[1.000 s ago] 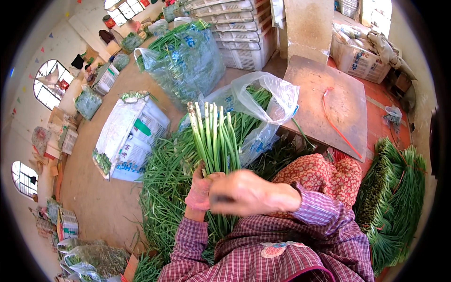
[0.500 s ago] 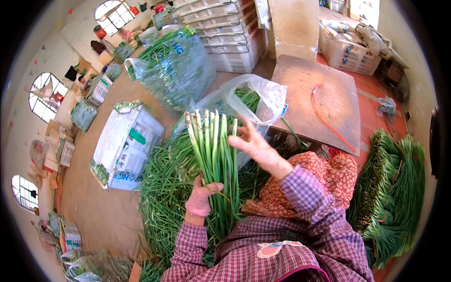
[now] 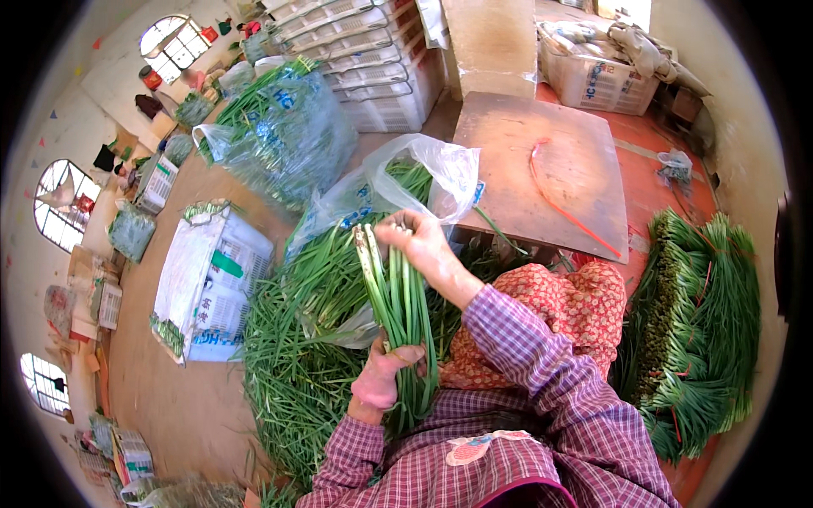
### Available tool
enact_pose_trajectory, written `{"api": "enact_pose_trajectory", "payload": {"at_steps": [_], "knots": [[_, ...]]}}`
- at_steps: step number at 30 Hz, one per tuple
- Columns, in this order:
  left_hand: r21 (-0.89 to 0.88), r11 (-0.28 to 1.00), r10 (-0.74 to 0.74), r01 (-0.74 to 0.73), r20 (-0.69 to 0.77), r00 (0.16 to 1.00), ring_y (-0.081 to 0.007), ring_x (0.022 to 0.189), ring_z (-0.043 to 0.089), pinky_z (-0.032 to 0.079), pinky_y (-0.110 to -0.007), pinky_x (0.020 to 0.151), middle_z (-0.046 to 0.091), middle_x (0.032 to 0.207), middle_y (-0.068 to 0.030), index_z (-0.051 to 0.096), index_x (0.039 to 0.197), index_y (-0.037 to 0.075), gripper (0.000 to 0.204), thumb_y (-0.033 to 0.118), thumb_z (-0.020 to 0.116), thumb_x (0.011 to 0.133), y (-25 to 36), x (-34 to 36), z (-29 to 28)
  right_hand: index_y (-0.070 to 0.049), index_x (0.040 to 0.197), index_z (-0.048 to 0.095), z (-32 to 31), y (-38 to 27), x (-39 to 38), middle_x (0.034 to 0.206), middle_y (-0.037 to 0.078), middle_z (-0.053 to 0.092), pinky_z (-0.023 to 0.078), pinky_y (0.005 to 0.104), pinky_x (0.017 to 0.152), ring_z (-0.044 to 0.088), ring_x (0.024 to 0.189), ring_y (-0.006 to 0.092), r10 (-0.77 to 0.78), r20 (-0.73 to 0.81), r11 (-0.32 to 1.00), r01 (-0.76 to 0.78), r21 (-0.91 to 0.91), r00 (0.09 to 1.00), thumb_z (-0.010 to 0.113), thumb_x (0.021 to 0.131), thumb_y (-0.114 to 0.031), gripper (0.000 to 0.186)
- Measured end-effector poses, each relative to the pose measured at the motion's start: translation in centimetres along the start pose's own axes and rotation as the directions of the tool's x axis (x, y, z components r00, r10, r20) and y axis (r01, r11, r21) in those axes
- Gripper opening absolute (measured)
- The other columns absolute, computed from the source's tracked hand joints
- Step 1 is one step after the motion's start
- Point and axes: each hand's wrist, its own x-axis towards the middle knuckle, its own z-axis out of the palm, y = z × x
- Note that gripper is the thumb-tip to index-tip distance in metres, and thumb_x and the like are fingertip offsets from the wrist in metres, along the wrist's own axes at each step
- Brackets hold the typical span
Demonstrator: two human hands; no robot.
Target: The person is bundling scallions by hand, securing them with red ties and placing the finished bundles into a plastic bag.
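I see the bunch of green stalks (image 3: pixel 398 300) off the tabletop's (image 3: pixel 500 161) near-left corner, the left hand's (image 3: pixel 379 378) grip wrapped around it. The right hand (image 3: pixel 429 254) curls at its pale ends (image 3: pixel 364 247); whether that grip pinches, I can't tell. A red strip (image 3: pixel 580 224) reaches the near-right corner.

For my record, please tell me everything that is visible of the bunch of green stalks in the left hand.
The bunch of long, slender green stalks with whitish ends looks fresh, with brownish stains near some ends. It slants slightly near the picture's centre, whitish ends pointing away from the person. The person's left hand grips it lower down; the right hand partly covers the ends.
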Motion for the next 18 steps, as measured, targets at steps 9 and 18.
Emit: {"api": "enact_pose_trajectory", "payload": {"at_steps": [9, 18], "knots": [[0.181, 0.982, 0.069, -0.061, -0.038, 0.997, -0.0149, 0.065, 0.058, 0.048, -0.029, 0.061, 0.064, 0.083, -0.0062, 0.059, 0.104, 0.000, 0.031, 0.013, 0.070, 0.077, 1.4, -0.5, -1.1, -0.007, 0.140, 0.039, -4.0, -3.9, 0.0, 0.136, 0.017, 0.049, 0.044, 0.0439, 0.100, 0.050, 0.121, 0.0237, -0.179, 0.267, 0.978, 0.202, -0.060, 0.947, 0.059, 0.092, -0.047, 0.065], [0.153, 0.988, 0.023, -0.010, -0.087, 0.996, -0.0166, 0.064, 0.059, 0.049, -0.029, 0.059, 0.063, 0.080, -0.0070, 0.058, 0.099, 0.000, 0.028, 0.003, 0.068, 0.073, 0.7, -0.3, -0.8, 0.000, 0.109, 0.063, -0.7, -1.7, -1.5, 0.088, 0.019, 0.067, 0.049, 0.0373, 0.072, 0.065, 0.078, 0.0214, -0.228, 0.163, 0.802, 0.280, -0.528, 0.960, 0.070, 0.085, -0.032, 0.040]]}}
